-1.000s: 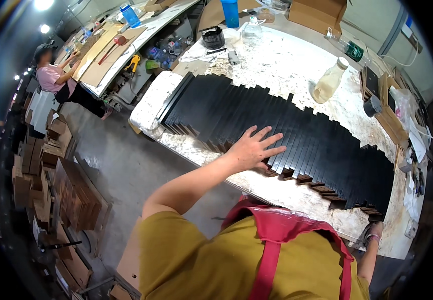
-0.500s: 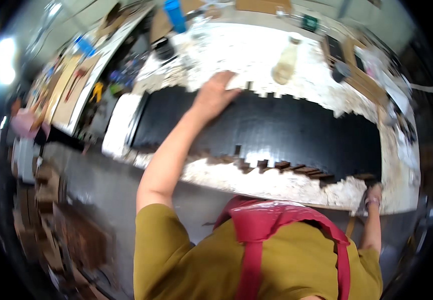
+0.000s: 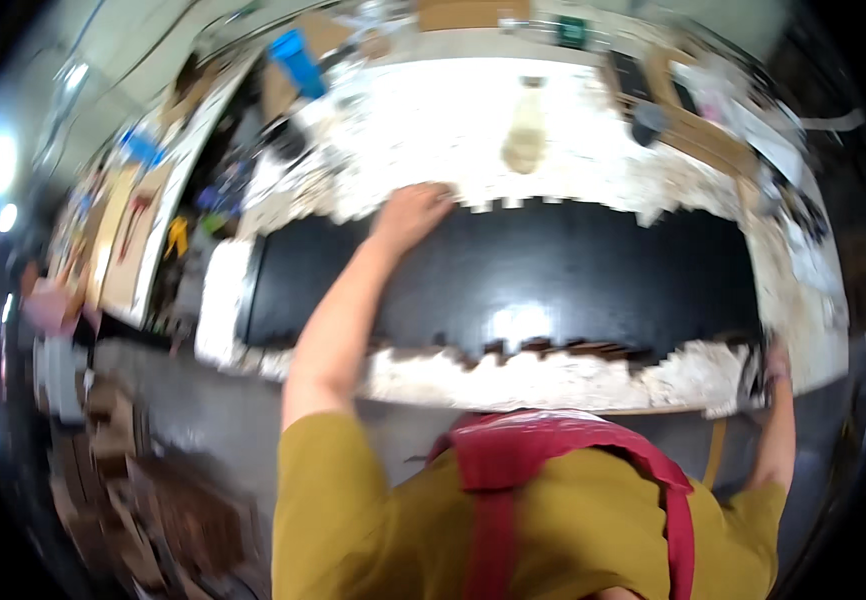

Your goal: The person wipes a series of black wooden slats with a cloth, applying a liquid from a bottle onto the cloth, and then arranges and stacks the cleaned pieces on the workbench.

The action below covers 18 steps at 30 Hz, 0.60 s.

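A long, glossy black panel (image 3: 573,265) lies across the table in front of me. My left hand (image 3: 413,213) is at its far edge, left of the middle, with the fingers drawn together and bent over that edge; blur softens them. Beyond the near right corner of the panel, my right hand (image 3: 777,360) is closed around a dark, flat thing whose kind I cannot make out. White, paint-crusted covering (image 3: 553,380) shows along the panel's near side, and ragged dark marks or slats break up that edge.
A clear bottle (image 3: 525,135) with pale contents stands beyond the panel. Farther back are a blue container (image 3: 298,65), a black cup (image 3: 283,140), a dark grey cup (image 3: 648,123) and a green box (image 3: 571,32). Cardboard (image 3: 188,510) is piled at lower left. Another person (image 3: 53,305) works at the left bench.
My view has shifted. My left hand's spread fingers and thumb have drawn together at the panel's far edge. My right hand has stayed near the right corner.
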### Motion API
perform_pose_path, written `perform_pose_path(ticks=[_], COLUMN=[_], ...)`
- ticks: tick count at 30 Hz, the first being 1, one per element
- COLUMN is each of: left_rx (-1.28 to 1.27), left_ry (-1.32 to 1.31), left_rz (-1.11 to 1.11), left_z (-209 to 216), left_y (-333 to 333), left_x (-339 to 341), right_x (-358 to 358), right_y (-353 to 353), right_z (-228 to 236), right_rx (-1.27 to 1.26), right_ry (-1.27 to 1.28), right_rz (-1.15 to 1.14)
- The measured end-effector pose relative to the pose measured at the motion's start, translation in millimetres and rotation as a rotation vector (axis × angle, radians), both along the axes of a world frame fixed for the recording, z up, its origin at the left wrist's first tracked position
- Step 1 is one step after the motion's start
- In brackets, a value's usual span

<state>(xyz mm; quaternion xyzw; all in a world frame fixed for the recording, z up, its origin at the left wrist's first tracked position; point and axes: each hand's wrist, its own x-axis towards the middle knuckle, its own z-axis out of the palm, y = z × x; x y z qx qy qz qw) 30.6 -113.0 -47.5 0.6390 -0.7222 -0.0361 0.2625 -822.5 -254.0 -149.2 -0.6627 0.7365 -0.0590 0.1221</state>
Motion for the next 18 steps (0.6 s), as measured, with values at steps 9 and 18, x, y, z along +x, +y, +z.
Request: perform_pose_path(ticks=[9, 18], left_rx=[-0.242, 0.696], left_ry=[-0.320, -0.828], left_rz=[0.571, 0.901], left_z=[2.7, -50.1], left_y=[66.0, 272.8], left_x=[98.8, 258.7], right_x=[160.6, 141.9], right_y=[-64.5, -102.0], right_z=[109.8, -0.5], right_rx=[0.038, 0.312], right_ry=[-0.202, -0.882], right_rz=[0.128, 0.077])
